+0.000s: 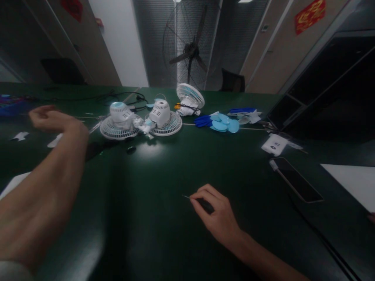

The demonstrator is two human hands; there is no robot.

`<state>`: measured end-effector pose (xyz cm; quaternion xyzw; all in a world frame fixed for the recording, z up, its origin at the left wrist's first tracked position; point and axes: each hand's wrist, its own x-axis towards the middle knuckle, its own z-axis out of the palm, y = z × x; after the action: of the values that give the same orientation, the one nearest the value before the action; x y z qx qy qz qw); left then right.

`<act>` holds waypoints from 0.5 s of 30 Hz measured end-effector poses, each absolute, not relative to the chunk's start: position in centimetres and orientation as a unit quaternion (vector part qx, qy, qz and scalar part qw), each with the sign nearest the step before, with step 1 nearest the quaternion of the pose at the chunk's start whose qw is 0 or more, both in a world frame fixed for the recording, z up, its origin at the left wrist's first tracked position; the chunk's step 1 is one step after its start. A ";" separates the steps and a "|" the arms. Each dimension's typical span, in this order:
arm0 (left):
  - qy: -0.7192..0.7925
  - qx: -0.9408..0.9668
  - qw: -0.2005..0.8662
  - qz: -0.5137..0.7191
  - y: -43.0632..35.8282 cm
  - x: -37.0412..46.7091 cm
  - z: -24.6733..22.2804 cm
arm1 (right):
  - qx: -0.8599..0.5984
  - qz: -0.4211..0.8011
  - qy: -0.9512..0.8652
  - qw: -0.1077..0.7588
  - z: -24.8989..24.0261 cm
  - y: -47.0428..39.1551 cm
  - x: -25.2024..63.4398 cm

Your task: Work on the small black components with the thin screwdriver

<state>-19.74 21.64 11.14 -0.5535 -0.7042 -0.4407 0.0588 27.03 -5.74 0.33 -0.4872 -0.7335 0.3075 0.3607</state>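
Screwdriver [205, 205] rests pinched between right hand [219, 215] fingers (left hand [50, 118] fingers: I cannot tell).

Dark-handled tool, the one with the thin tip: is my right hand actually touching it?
Touching. The head view shows your right hand pinching the dark-handled tool, its handle held between thumb and fingers.
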 end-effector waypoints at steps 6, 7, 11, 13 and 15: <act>-0.643 -0.703 0.016 -0.302 15.9 -15.1 5.1 | -0.480 0.298 -0.733 0.378 0.4 -5.7 26.9; -0.628 -0.734 0.004 -0.259 14.5 -14.5 3.8 | -0.481 0.299 -0.733 0.377 0.4 -5.7 26.9; -0.626 -0.753 -0.041 -0.199 11.0 -13.4 -0.3 | -0.482 0.306 -0.733 0.370 0.4 -5.7 27.0; -0.622 -0.753 -0.059 -0.207 10.3 -13.1 -1.2 | -0.486 0.304 -0.732 0.368 0.4 -5.7 27.0; -0.611 -0.755 -0.089 -0.222 9.8 -12.2 -1.3 | -0.489 0.302 -0.732 0.366 0.4 -5.6 27.0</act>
<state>-12.20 9.76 -1.31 -0.7548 -0.6109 -0.2215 -0.0892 27.02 -5.62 0.37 -0.4887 -0.7322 0.3019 0.3660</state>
